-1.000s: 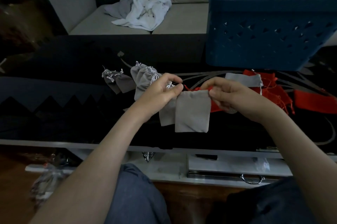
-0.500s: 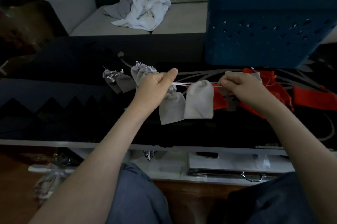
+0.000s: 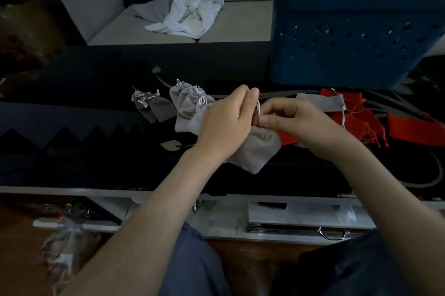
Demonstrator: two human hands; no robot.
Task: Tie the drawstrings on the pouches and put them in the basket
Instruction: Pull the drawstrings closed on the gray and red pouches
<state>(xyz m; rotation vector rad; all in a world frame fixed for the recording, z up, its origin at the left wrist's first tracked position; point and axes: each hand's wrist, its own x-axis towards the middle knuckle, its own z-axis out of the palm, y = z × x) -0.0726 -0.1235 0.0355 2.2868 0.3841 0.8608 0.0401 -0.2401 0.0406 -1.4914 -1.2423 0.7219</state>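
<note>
Both hands meet just in front of the basket. The left hand grips a grey pouch; the right hand pinches its drawstring.

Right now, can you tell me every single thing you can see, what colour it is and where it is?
held pouch: one, grey, between the grips
drawstring: one, pale, at its neck
cinched pouches: several, grey, table, left of the grips
flat pouch: one, grey, on the red ones
red pouches: several, red, table right
basket: one, blue, table far right
table: one, black, in front
cloths: crumpled heap, white and grey, on sofa
sofa: one, beige, behind table
left grip: one, pinching drawstring
right grip: one, pinching drawstring
</note>
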